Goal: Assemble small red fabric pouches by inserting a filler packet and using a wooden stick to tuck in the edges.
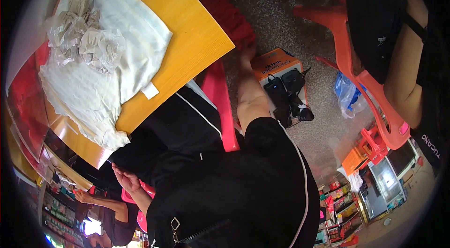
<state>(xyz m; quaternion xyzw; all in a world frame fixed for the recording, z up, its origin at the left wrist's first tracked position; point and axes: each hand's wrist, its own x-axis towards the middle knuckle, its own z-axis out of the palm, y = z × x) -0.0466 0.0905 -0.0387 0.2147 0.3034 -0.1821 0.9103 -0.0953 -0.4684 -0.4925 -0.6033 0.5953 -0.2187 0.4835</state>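
My left hand (125, 178) is raised beside the near corner of the yellow wooden table (199, 37). Its fingers are stretched out and it holds nothing. My right hand (248, 52) reaches down past the table's right edge to a dark red cloth (227, 18). The hand is at the cloth's lower edge; its fingers are too dark and hidden to make out. On the table lies a white cloth garment (136, 56) with a small white tag. Several crumpled clear plastic bags with greyish contents (84, 34) sit on top of it.
An orange carton (276, 63) carrying black devices with cables (286, 91) stands on the speckled floor. Nearby lies a blue and clear plastic bag (349, 95). A person in black sits in a red plastic chair (344, 46) at right. Another person (119, 217) is at lower left.
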